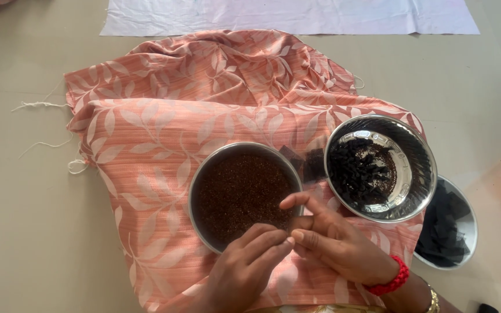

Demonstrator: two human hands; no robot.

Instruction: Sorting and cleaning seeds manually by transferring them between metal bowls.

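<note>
Peach cloth [163, 133] printed with pale leaves lies spread and rumpled over the beige floor [24, 232], and on it, seen from the head camera, stand the vessels and both hands. The left hand [244, 269] and the right hand [334, 240] meet at the near rim of a flat steel plate [199, 174], fingertips pressed together as if pinching something very small; what sits in that shared grip is too small to make out, so I cannot tell whether either hand holds anything. A pinch this fine probably goes best with the fingertips kept low over the plate, so that anything dropped falls back in. The plate is filled nearly edge to edge with tiny reddish-brown seeds [239, 194]. Just to its right stands a deeper steel bowl [418, 156], holding a dark heap of small black pieces [358, 171]. Between plate and bowl lie a few small dark squares [305, 161] on the cloth. Farther right, partly under the bowl's edge and off the cloth, a second shallow steel dish [465, 214] carries black cut pieces [445, 232]. A red bead bracelet [392, 281] circles the right wrist. White fabric [285, 16] lies along the far edge.
</note>
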